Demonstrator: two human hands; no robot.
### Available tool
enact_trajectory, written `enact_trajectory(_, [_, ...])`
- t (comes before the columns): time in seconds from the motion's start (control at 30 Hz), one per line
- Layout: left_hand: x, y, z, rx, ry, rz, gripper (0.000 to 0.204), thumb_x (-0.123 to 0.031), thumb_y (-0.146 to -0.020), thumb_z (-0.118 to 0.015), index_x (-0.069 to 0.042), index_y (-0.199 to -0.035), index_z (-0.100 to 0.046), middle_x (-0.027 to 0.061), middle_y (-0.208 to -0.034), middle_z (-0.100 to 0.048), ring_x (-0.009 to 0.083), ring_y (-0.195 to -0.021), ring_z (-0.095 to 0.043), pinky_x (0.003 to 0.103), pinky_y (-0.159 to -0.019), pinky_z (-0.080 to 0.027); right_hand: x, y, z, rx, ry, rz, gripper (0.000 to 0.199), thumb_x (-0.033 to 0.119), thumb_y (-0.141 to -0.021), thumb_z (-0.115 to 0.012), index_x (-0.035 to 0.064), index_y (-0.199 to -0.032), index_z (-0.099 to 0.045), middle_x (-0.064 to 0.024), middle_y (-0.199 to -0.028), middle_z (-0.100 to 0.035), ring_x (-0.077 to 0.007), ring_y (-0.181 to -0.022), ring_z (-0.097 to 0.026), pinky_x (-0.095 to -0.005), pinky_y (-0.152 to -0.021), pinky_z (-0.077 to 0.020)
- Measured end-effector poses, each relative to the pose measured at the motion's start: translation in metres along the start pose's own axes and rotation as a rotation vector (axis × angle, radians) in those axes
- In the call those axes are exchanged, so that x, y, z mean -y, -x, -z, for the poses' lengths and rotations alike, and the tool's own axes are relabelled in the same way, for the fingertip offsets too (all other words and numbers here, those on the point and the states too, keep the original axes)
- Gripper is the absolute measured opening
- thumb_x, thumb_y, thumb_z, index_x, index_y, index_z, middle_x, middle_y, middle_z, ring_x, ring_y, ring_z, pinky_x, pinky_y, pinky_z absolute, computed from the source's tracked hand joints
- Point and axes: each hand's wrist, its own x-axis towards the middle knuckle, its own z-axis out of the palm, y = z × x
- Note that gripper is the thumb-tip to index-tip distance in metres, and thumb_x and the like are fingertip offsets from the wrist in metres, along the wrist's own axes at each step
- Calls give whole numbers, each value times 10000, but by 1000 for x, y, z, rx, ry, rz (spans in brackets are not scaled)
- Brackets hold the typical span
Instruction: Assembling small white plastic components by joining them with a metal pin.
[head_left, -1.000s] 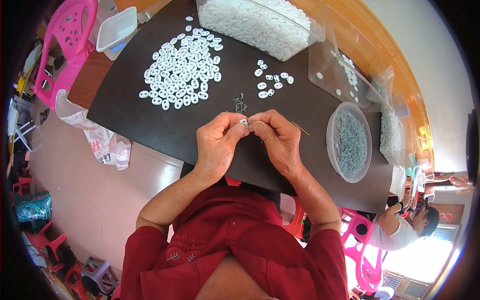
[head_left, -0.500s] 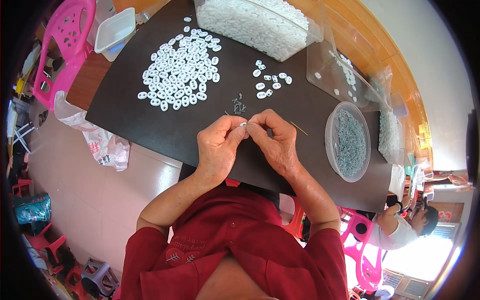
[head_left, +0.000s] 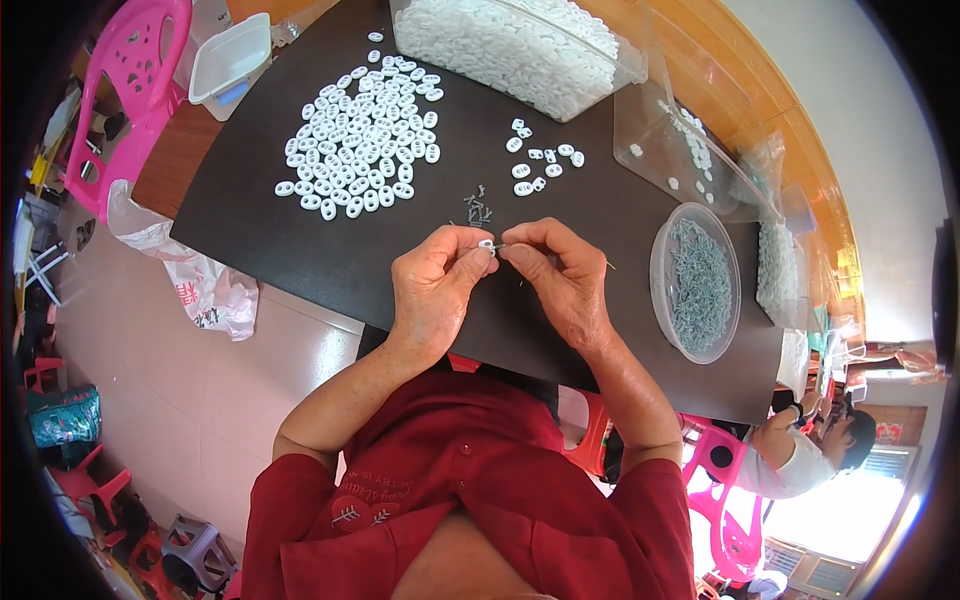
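My left hand pinches a small white plastic piece between thumb and fingers. Close beside it, my right hand is closed on a small grey screw, whose tip points at the white piece. Just beyond my fingertips lies a little heap of grey screws. Farther off, a few white pieces are scattered on the dark table. To the left spreads a large pile of white oval pieces with two holes. A thin brass-coloured rod is mostly hidden behind my right hand.
At right stands a round clear tub of grey screws. A clear bin heaped with white pieces is at the back, beside a tilted clear container. A pink chair stands at left; another person sits at lower right.
My right hand has drawn slightly to the right of the left, opening a small gap where the screw now shows. The white piece has turned a little in my left fingers.
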Motion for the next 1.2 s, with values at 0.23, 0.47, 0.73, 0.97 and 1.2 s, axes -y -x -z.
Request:
enact_trajectory(0.23, [4, 0, -4, 3, -85, -75, 102, 25, -869, -570, 58, -959, -604, 49, -838, -623, 71, -759, -573, 203, -713, -481, 5, -3, -1, 37, 27, 14, 42, 4, -837, -594, -16, -868, -614, -22, -801, -596, -62, -720, -522, -208, -637, -420])
enact_trajectory(0.47, [11, 1, 1, 46, -122, -75, 149, -31, -896, -565, 62, -1011, -586, 61, -897, -624, 95, -817, -587, 219, -760, -493, -4, -1, -4, 4, 144, 92, 19, 5, -834, -577, -7, -823, -587, -21, -754, -568, -64, -680, -499, -220, -604, -406])
enact_trajectory(0.73, [6, 0, -4, 46, -79, -105, 123, -3, -884, -564, 57, -986, -598, 55, -873, -624, 84, -779, -581, 215, -719, -487, -7, -2, -3, 15, 149, 148, 31, 22, -837, -596, -6, -825, -599, -36, -744, -561, -82, -685, -524, -229, -605, -415])
enact_trajectory(0.97, [3, 3, 1, 44, -1, -63, 148, -6, -884, -570, 59, -1016, -589, 68, -894, -625, 101, -803, -605, 226, -755, -502, -8, -18, 31, -125, 382, 172, 108, 25, -801, -628, -3, -902, -650, -70, -772, -597, -135, -711, -559, -251, -640, -439])
enact_trajectory(1.2, [0, 10, 1, 58, -20, -59, 158, -25, -887, -578, 59, -1020, -586, 69, -897, -625, 103, -806, -609, 227, -763, -500, -48, -57, 51, -205, 739, 348, 151, 22, -740, -644, 44, -887, -670, -92, -730, -575, -228, -713, -559, -323, -648, -446])
